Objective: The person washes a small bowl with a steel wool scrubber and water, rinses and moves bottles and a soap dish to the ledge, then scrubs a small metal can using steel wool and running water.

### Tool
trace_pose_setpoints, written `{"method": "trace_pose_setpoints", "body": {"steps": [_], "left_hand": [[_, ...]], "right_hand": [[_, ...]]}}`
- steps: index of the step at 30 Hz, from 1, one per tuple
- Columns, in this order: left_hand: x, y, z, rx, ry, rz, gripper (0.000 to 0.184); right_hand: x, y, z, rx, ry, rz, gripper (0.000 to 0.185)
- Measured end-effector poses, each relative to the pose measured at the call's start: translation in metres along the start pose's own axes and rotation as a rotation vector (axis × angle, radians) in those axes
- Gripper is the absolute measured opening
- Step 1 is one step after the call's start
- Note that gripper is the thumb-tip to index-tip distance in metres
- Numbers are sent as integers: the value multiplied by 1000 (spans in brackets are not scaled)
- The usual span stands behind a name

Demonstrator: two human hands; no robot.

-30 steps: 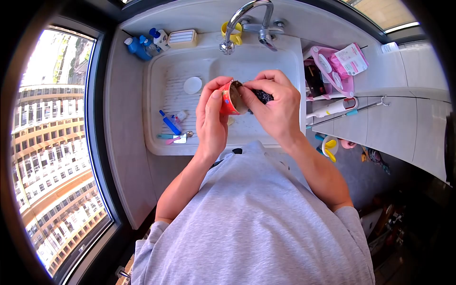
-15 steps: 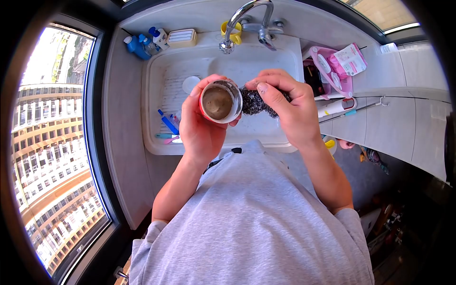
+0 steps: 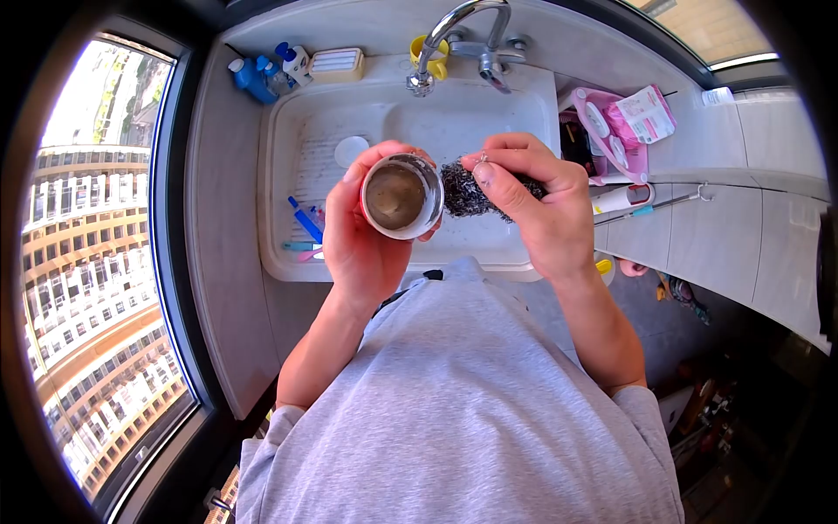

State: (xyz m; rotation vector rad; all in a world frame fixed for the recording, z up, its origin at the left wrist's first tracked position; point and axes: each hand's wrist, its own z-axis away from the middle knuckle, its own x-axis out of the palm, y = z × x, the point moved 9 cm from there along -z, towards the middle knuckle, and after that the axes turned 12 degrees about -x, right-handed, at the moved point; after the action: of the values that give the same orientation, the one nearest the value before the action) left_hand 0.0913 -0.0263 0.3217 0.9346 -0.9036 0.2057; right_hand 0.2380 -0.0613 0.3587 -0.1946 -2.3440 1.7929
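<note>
My left hand (image 3: 371,253) is wrapped around a small round jar (image 3: 433,194), its open mouth facing up towards me. Smooth grey-brown paste (image 3: 393,197) lies inside, and smears coat the inner wall. In my right hand (image 3: 559,214), thumb and fingers pinch a dark, wiry scouring pad (image 3: 467,192) with silvery strands. The pad's left end is close beside the jar's rim; whether they touch I cannot tell. Both hands are above the white sink (image 3: 393,262). A white round lid (image 3: 352,152) lies in the basin beyond my left hand.
A chrome faucet (image 3: 471,13) arches over the sink's back, near a yellow mug (image 3: 419,52). Blue bottles (image 3: 253,80) and a soap dish (image 3: 336,65) line the back left. Brushes (image 3: 304,218) lie in the basin; a pink basket (image 3: 637,162) stands right.
The jar has tilted slightly and moved a little left in view. My right hand and the scouring pad have shifted slightly right. Both grips are kept.
</note>
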Motion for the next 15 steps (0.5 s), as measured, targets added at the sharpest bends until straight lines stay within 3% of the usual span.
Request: {"method": "trace_pose_setpoints", "body": {"steps": [8, 11, 13, 15], "left_hand": [[5, -6, -5, -61, -147, 39, 44], [3, -8, -5, -71, -102, 11, 45], [1, -9, -4, -68, -46, 1, 45], [-2, -10, -3, -69, 9, -11, 44]], "right_hand": [[-10, 4, -4, -48, 68, 128, 12], [-10, 2, -9, -41, 61, 204, 17], [6, -22, -16, -270, -21, 396, 21], [12, -24, -20, -280, -46, 455, 22]]}}
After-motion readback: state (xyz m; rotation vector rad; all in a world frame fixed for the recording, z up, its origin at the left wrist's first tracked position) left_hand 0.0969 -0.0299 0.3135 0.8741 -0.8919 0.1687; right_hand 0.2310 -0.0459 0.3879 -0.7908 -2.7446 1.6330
